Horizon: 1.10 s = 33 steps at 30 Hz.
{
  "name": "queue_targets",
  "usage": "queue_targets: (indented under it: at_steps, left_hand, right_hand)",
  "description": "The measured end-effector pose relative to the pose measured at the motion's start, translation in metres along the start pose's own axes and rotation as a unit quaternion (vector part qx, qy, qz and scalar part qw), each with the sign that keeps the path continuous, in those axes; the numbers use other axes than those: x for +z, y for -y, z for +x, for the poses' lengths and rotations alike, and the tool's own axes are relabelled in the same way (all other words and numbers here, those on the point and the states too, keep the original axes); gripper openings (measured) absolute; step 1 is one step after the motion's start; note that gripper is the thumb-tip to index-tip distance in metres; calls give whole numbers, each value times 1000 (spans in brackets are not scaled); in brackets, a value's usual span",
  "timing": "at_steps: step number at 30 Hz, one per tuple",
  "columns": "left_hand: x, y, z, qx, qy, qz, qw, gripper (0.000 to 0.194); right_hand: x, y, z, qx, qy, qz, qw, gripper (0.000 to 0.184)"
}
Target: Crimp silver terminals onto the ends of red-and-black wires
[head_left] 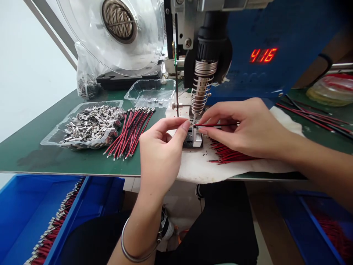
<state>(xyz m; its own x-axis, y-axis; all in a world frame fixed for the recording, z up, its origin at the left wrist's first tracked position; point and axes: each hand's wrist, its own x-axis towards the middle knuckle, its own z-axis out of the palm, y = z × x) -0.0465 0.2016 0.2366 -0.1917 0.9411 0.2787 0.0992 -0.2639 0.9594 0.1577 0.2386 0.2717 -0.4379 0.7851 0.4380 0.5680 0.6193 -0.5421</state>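
Note:
Under the tip of a soldering machine's iron (202, 88), both hands meet at a small metal fixture (196, 139). My right hand (245, 127) pinches a red-and-black wire (217, 125), its end at the fixture. Thumb and forefinger of my left hand (165, 143) are pressed together at the fixture's left side; what they pinch is too small and covered to make out. A bundle of red and black wires (227, 151) lies on a white cloth below my right hand. Left of my left hand lies a pile of wires with metal connectors (131, 130).
A clear tray (49, 139) heaped with metal connectors stands at left, another clear tray (150, 94) behind. A large clear reel (149, 40) stands at the back. The blue machine body (248, 79) reads 416. Blue bins (22, 206) sit below the table edge. More wires (311, 114) lie at right.

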Motion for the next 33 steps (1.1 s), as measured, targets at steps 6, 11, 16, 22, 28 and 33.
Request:
queue_targets:
  at_steps: [6,11,16,22,28,33]
  left_hand:
    - [-3,1,0,-1,5,6,1000,16]
    - [-4,1,0,-6,10,5,1000,13]
    - [-4,0,0,-2,5,17,1000,16]
    - [-3,1,0,-3,7,14,1000,16]
    - [-4,3,0,1,16,7,1000,13]
    - [-3,1,0,2,13,0,1000,16]
  right_hand:
    - [-7,-6,4,-79,7,-49,996,16]
    - [-10,-6,6,-90,27,-50,994,19]
    - [-11,-5,6,-44,35,-35,998,18]
    - [-12,-6,7,-64,45,-33,996,20]
    - [-11,-7,7,-77,28,-34,996,20]
    - [-11,-6,7,-77,40,-29,996,21]
